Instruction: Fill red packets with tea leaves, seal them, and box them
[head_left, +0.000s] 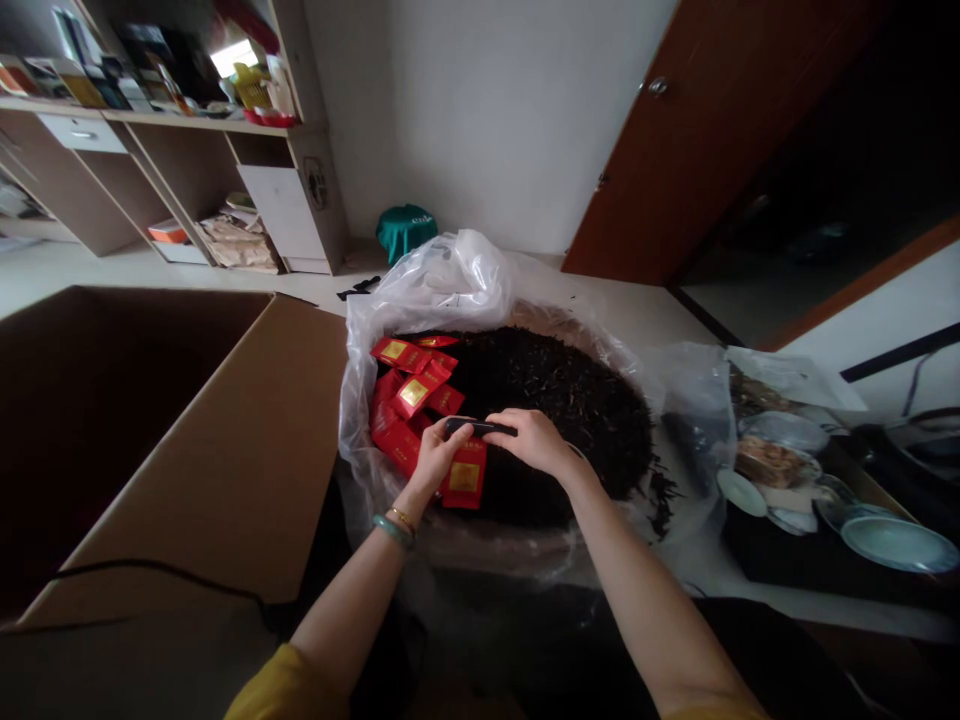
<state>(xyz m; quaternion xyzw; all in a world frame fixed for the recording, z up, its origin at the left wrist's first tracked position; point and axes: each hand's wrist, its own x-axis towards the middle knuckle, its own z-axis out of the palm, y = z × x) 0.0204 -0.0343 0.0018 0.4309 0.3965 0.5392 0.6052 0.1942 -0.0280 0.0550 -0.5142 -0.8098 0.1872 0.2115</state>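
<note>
A slim black handheld tool (pixel 480 428) lies crosswise between my hands, above the tea. My left hand (pixel 441 452) is closed round its left end, thumb on top. The fingers of my right hand (pixel 531 438) are closed on its right end. Directly below the tool is a red packet with a gold label (pixel 463 482); I cannot tell whether its top edge is in the tool. Several more red packets (pixel 412 390) lie heaped to the left, on dark loose-leaf tea (pixel 555 390). A clear plastic bag (pixel 472 265) lines the wide container around the tea.
An open cardboard box (pixel 300 420) stands at the left. Bowls and dishes (pixel 892 540) sit on a dark surface at the right. Behind are a desk with shelves (pixel 202 125), a green bag-like item (pixel 405 232) and a brown door (pixel 697 130). Some tea has spilled (pixel 663 500) beside the bag.
</note>
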